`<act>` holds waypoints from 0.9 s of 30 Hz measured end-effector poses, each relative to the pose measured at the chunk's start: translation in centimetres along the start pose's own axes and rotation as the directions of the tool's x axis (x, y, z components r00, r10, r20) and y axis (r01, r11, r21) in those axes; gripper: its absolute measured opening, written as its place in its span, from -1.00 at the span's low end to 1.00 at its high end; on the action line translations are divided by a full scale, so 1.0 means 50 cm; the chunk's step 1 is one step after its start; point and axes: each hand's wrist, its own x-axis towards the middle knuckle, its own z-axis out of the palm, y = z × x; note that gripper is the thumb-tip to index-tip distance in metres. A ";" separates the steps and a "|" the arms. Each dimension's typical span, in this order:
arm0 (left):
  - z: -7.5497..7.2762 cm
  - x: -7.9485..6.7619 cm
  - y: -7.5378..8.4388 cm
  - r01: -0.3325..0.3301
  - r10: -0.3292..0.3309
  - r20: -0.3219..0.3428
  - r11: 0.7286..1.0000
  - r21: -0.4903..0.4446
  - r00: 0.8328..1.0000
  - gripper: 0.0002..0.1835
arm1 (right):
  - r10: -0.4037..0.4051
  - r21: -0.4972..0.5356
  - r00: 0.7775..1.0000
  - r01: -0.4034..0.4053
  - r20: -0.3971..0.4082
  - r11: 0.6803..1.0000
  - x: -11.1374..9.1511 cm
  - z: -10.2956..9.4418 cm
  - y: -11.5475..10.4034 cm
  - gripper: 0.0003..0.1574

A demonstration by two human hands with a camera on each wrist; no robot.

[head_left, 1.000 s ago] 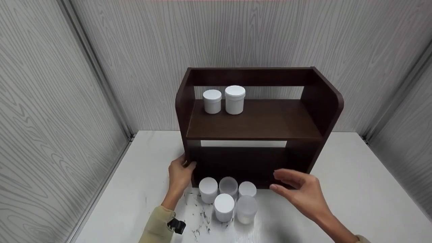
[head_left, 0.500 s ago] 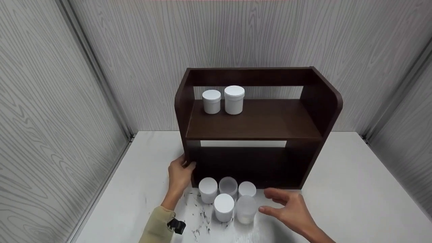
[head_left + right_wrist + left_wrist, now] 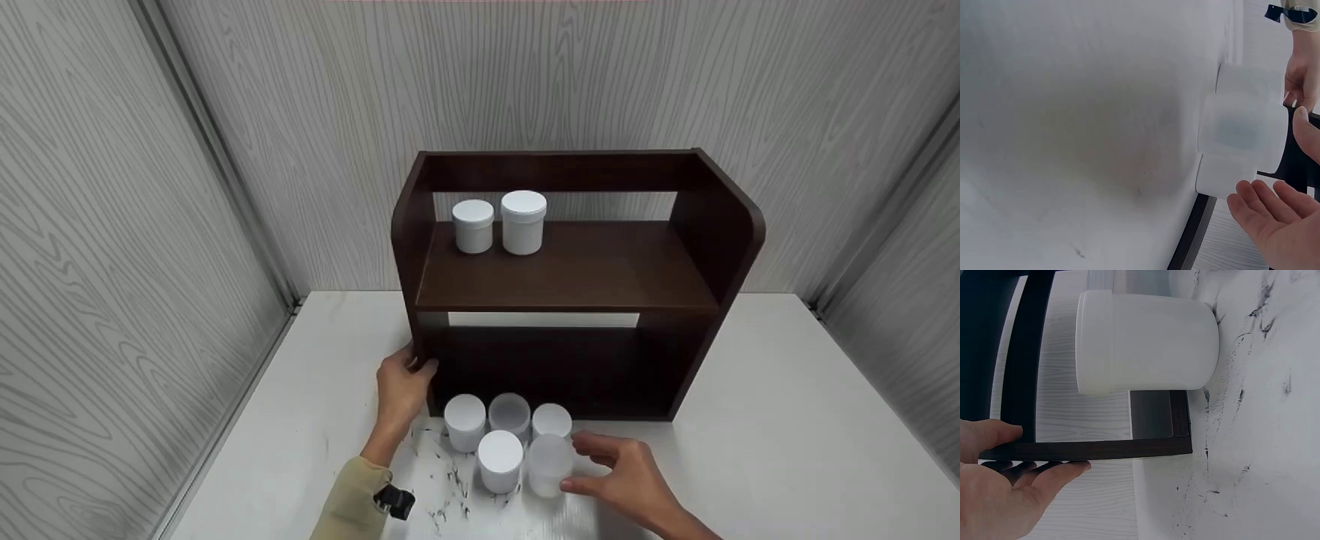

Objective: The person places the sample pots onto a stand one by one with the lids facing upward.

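Note:
My left hand (image 3: 401, 386) grips the left side panel of a dark brown wooden shelf (image 3: 570, 289). In the left wrist view the thumb lies on one face of that panel (image 3: 1112, 450) and the fingers on the other. My right hand (image 3: 621, 478) has its thumb and fingers spread at the right side of a translucent jar (image 3: 549, 465), fingertips right at its wall. The right wrist view has the jar (image 3: 1244, 126) between the thumb and the fingers, which are not closed round it. Touching or close beside it stands a white lidded jar (image 3: 499, 461).
Behind, along the shelf's front edge, are a white jar (image 3: 464, 424), another translucent jar (image 3: 509, 412) and a smaller white jar (image 3: 551, 421). Two white jars, one short (image 3: 473, 226) and one taller (image 3: 523, 223), sit on the upper board. Dark scuffs mark the white table (image 3: 315, 435).
My right hand has come down and leftward from beside the shelf's right part to the front translucent jar. The left hand has kept its grip on the panel; the jars have not moved.

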 end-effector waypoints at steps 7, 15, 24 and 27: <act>0.002 0.002 0.000 -0.004 0.004 -0.006 1.000 -0.008 1.000 -0.47 | -0.067 -0.031 0.998 0.067 0.010 0.997 0.009 0.014 0.006 -0.24; 0.002 0.001 -0.001 -0.006 0.006 -0.003 1.000 0.000 1.000 -0.47 | -0.078 -0.028 0.997 0.078 0.012 0.997 0.013 0.022 0.012 -0.18; 0.002 0.003 -0.005 -0.001 0.001 0.002 1.000 0.010 1.000 -0.45 | -0.029 -0.047 0.999 0.030 0.026 0.998 0.020 0.026 0.010 -0.12; 0.002 0.004 -0.006 -0.007 0.007 0.000 1.000 0.012 1.000 -0.46 | -0.017 -0.047 1.000 0.018 0.026 0.999 0.020 0.026 0.009 -0.12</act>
